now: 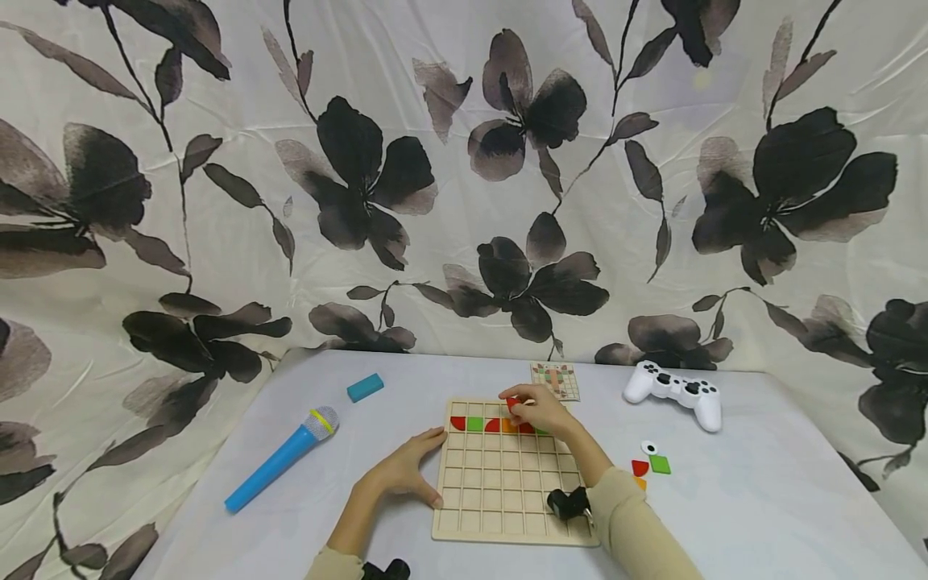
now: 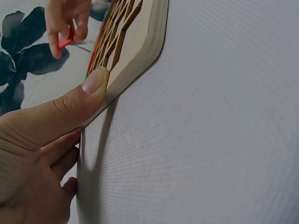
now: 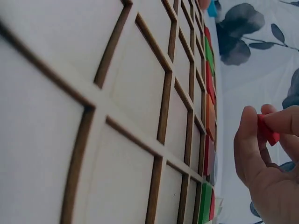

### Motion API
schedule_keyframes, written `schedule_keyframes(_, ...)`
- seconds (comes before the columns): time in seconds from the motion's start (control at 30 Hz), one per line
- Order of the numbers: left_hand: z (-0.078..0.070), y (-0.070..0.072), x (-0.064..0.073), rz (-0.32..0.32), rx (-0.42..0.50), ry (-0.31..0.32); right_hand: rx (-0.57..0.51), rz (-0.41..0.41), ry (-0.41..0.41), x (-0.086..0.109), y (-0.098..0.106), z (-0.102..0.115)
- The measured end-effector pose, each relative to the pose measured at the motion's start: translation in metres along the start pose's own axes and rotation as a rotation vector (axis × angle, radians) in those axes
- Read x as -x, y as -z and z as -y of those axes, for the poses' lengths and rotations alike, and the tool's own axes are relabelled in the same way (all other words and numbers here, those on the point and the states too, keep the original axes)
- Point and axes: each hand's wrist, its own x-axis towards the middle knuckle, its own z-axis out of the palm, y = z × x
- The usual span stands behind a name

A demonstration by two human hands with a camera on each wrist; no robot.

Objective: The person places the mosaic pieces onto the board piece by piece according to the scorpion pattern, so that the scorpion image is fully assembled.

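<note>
A wooden grid board (image 1: 500, 483) lies flat on the table. Along its second row from the top sit coloured pieces: a red quarter-round piece (image 1: 458, 424), a green square (image 1: 474, 424) and more red, orange and green ones. My left hand (image 1: 406, 467) is spread against the board's left side, its thumb (image 2: 96, 84) touching the edge. Over the top of the board, my right hand (image 1: 540, 411) pinches a small red piece (image 3: 267, 130) between thumb and fingers. The right hand and forearm cover part of the board's right side.
Right of the board lie a white ring piece (image 1: 648, 448), a red piece (image 1: 640, 468), a green square tile (image 1: 660, 465) and an orange piece (image 1: 641, 483). A pattern card (image 1: 565, 382), white game controller (image 1: 674, 392), blue toy microphone (image 1: 279, 461) and teal block (image 1: 366, 388) surround it.
</note>
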Motion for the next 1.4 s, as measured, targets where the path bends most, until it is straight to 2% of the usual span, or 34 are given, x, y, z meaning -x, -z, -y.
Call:
schedule_keyframes(0.27,-0.002,0.001,0.001,0.005,-0.002,0.004,0.06,-0.089,0.056,-0.014,-0.013,0.005)
schedule_keyframes(0.43,0.0,0.0,-0.001,0.012,0.0,0.0,0.17,-0.122,0.086,-0.024,-0.024,0.009)
schedule_keyframes(0.73,0.001,0.001,0.0,0.02,0.0,-0.015,0.365,-0.117,0.099,-0.041,-0.044,0.015)
schedule_keyframes(1.13,-0.001,0.003,0.001,0.024,0.005,-0.006,0.5,-0.102,-0.004,-0.05,-0.052,0.024)
schedule_keyframes(1.27,-0.002,0.003,0.001,0.022,0.007,-0.004,0.546,-0.077,-0.041,-0.051,-0.054,0.026)
schedule_keyframes(1.4,-0.001,0.002,0.0,0.02,0.003,-0.003,0.571,-0.04,-0.045,-0.05,-0.055,0.026)
